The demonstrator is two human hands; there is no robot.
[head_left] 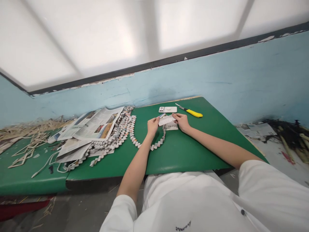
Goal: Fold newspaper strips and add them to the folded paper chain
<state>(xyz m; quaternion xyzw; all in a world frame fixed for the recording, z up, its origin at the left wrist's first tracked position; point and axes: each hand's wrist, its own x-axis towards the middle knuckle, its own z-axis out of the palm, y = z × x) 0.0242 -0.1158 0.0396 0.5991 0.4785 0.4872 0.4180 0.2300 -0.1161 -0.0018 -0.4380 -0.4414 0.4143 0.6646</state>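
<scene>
Between my two hands is a small printed piece of newspaper (166, 120), held at its two ends above the green table. My left hand (153, 125) pinches its left end, and my right hand (181, 121) grips the right end. Another piece of printed paper (172, 126) lies just under it. Below my hands, a folded-paper zigzag chain (158, 144) curves across the table to the left; its near end runs up under the paper. A white phone (168, 110) and a yellow-handled knife (193, 112) rest just beyond my hands.
Newspaper sheets (96, 124) are piled at the left over more folded-paper chains (122, 129). A white cable (45, 166) and thin wooden strips (26, 149) lie farther left. The green table (193, 151) meets a blue wall (217, 77). Debris (285, 138) covers the floor at right.
</scene>
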